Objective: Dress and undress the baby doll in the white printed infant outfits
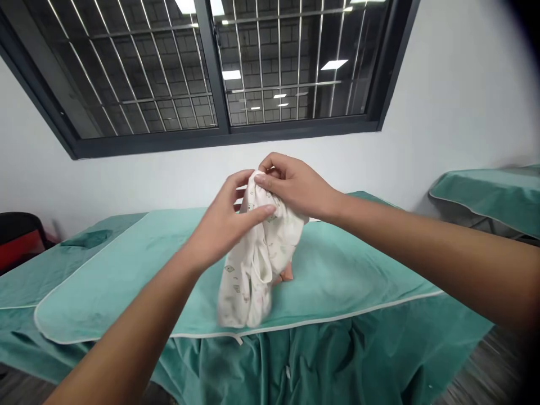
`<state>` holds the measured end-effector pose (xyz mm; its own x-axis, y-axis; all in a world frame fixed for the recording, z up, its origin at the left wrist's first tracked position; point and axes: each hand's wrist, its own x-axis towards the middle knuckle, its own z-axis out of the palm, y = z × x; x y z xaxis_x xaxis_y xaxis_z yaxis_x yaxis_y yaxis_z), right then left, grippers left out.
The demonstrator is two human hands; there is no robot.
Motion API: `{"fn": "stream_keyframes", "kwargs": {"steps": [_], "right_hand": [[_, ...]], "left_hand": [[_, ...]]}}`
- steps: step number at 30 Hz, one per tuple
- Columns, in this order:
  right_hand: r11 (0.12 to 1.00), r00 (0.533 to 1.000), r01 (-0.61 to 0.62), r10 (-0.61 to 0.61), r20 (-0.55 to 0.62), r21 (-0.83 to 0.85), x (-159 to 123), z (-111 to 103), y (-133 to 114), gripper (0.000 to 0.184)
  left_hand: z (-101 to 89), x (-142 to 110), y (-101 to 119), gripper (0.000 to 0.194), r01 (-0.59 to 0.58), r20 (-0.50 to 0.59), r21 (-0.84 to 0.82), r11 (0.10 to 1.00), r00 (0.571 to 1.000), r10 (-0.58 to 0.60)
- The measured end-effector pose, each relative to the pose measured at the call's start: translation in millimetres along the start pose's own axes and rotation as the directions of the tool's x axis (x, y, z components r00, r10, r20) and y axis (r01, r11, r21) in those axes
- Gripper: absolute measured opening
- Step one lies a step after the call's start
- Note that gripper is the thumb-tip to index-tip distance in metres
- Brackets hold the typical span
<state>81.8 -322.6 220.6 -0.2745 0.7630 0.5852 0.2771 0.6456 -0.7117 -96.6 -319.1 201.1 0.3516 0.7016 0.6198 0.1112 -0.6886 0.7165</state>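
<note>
A white baby garment (278, 236) with small printed figures hangs bunched in front of me, its lower end blurred near the front edge of the mat. My right hand (291, 183) pinches the gathered top between thumb and fingers. On the other side, my left hand (228, 216) grips the cloth, thumb across its front and fingertips behind it. Behind the garment, a skin-coloured object (287, 273) shows only in a small part on the mat; its kind is hidden.
A light green padded mat (363, 270) with white piping covers the table, over a darker green drape (329, 360). Another green-covered surface (489, 194) stands at right. At far left is a red and black chair-like object (21, 242). A barred window (228, 73) fills the wall ahead.
</note>
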Motion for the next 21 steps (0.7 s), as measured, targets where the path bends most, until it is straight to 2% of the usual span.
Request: {"fn": "stream_keyframes", "kwargs": {"steps": [3, 6, 9, 11, 13, 16, 17, 19, 20, 21], "right_hand": [[0.999, 0.999, 0.031, -0.030, 0.044, -0.033, 2.0, 3.2, -3.5, 0.024], [1.000, 0.984, -0.017, 0.017, 0.175, -0.002, -2.2, -4.5, -3.0, 0.027], [0.994, 0.933, -0.107, 0.112, 0.343, -0.034, -9.1, -17.7, 2.7, 0.032], [0.988, 0.905, -0.136, 0.155, 0.396, -0.076, -12.7, -24.9, 6.8, 0.028], [0.988, 0.899, -0.147, 0.152, 0.411, -0.045, -14.1, -29.1, 9.1, 0.027], [0.977, 0.940, -0.131, 0.069, 0.334, 0.166, -12.0, -30.5, 10.3, 0.030], [0.964, 0.961, -0.114, 0.045, 0.275, 0.240, -10.6, -30.2, 11.1, 0.031], [0.933, 0.988, -0.085, 0.032, 0.153, 0.351, -8.0, -29.2, 14.9, 0.033], [0.918, 0.992, -0.087, 0.046, 0.115, 0.386, -7.4, -28.5, 18.2, 0.033], [0.908, 0.992, -0.106, 0.069, 0.106, 0.406, -7.4, -27.6, 22.3, 0.033]], "left_hand": [[10.3, 0.7, -1.8, 0.044, -0.010, -0.051, 0.057, 0.998, 0.999, 0.013], [8.3, -0.7, -7.4, 0.030, 0.047, -0.085, 0.049, 0.998, 0.995, -0.042], [-0.3, -2.0, -12.0, 0.023, 0.092, -0.146, -0.007, 0.996, 0.985, -0.092], [-6.3, -1.8, -13.4, 0.022, 0.100, -0.139, -0.112, 0.989, 0.984, -0.115], [-11.1, -0.9, -13.2, 0.021, 0.131, -0.043, -0.230, 0.964, 0.989, -0.145], [-14.5, -0.2, -10.3, 0.023, 0.243, 0.177, -0.286, 0.927, 0.964, -0.198], [-14.5, -0.4, -9.0, 0.025, 0.290, 0.268, -0.252, 0.923, 0.938, -0.222], [-13.6, -1.1, -7.3, 0.034, 0.372, 0.433, -0.131, 0.919, 0.855, -0.284], [-12.9, -1.3, -7.5, 0.038, 0.393, 0.472, -0.081, 0.916, 0.824, -0.312], [-12.0, -1.2, -8.5, 0.039, 0.400, 0.467, -0.061, 0.914, 0.821, -0.328]]}}
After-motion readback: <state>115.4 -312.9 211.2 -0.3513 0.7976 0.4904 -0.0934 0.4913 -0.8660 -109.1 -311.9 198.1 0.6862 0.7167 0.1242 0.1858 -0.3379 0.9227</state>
